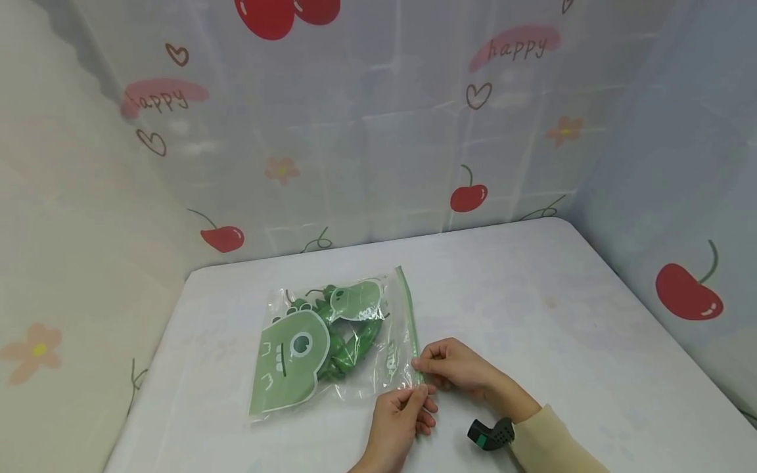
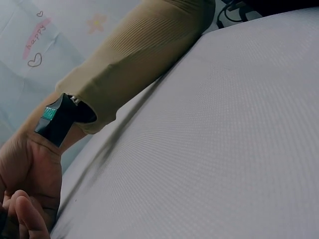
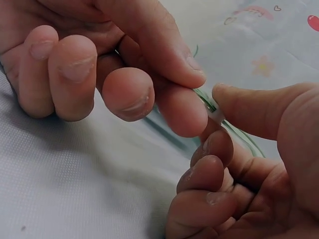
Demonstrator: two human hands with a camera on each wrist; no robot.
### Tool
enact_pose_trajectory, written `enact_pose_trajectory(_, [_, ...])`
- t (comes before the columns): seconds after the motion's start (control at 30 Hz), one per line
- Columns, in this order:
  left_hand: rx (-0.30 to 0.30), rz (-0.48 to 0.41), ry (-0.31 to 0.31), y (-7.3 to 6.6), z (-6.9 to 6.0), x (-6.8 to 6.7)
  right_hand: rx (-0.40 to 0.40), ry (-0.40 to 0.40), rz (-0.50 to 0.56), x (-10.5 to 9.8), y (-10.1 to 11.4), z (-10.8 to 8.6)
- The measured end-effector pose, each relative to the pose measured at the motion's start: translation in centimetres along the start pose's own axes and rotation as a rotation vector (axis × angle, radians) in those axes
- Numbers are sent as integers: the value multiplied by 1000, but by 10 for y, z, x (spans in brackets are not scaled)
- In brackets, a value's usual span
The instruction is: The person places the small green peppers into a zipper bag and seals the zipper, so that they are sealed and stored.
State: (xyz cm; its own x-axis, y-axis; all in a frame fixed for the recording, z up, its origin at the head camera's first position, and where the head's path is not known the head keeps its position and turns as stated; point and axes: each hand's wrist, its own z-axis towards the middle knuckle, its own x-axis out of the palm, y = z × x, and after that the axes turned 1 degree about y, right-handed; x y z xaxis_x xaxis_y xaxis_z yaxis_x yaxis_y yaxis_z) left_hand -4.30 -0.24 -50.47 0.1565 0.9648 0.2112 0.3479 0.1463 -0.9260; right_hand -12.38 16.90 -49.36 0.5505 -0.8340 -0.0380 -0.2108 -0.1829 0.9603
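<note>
A clear zip bag [image 1: 378, 368] printed with green cartoon dinosaurs lies flat, its green zip edge [image 1: 408, 302] on the right. Inside is a shiny green ring-shaped thing [image 1: 355, 345], partly hidden by the print. My left hand [image 1: 397, 417] pinches the near end of the zip edge between thumb and forefinger. Just beyond it, my right hand [image 1: 455, 364] pinches the same edge. Between the fingertips in the right wrist view sits a small whitish piece [image 3: 217, 115] on the green strip. The left wrist view shows the right hand [image 2: 35, 164], not the bag.
The bag rests on a white-covered table [image 1: 520, 295]. A curtain [image 1: 367, 131] with cherries, hearts and lettering stands behind the far edge. A black device [image 1: 491, 434] is worn at the right wrist, beside a beige sleeve [image 1: 550, 443].
</note>
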Motion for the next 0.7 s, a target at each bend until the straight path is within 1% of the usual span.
enact_pose_trajectory(0.17, [16,-11,3,1,0,0,20,-33,-4,0,3,2])
enact_pose_trajectory(0.27, [14,-13,-1,0,0,0,22,-43,0,0,6,3])
enact_pose_trajectory(0.5, [-12,6,-10,-3,0,1,24,-57,-21,-3,12,10])
enact_pose_trajectory(0.7, [-16,2,-9,-4,-1,2,30,-68,-37,-7,14,16])
